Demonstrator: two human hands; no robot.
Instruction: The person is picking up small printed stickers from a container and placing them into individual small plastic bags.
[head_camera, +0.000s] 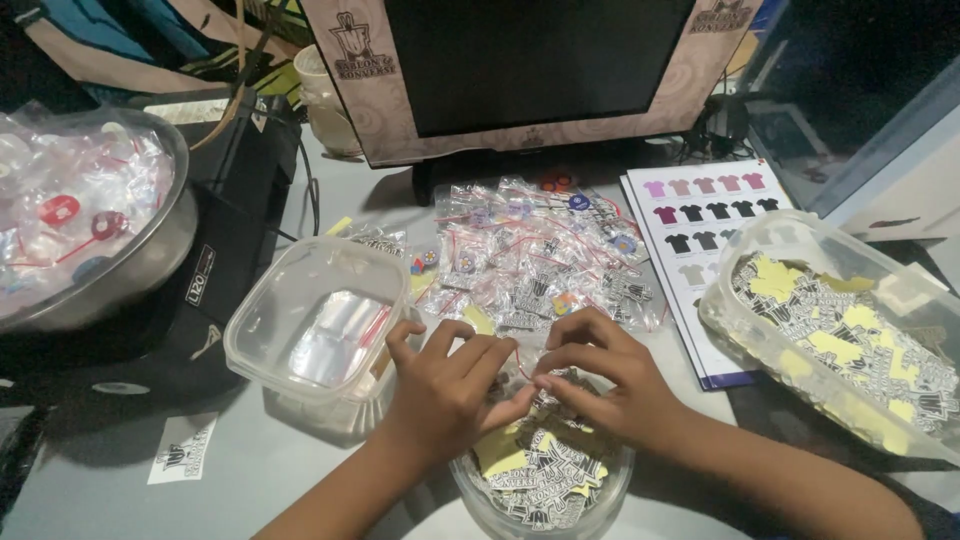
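Resting nearest of all, a round clear bowl (545, 490) heaped with black-and-white stickers and yellow backing scraps. Hovering right over its far rim, left hand (445, 395) and right hand (600, 375), fingertips meeting, pinching a small clear packet (520, 365) between them; hard to tell what lies inside. Lying flat at near left, a loose sticker (182, 448) on the grey table (250, 470). Just left of the hands, a square clear tub (315, 315) holding empty plastic sleeves. To the right, a long clear container (850, 340) full of more stickers. Beyond the hands, a spread pile of small filled bags (540, 250) with red seal strips, crowding the way forward. Right of that, a printed sheet of shirt colours (705, 215). Far left, a steel bowl (90, 225) of packed bags beside a black box (240, 190). Farthest back, a dark monitor (530, 65).
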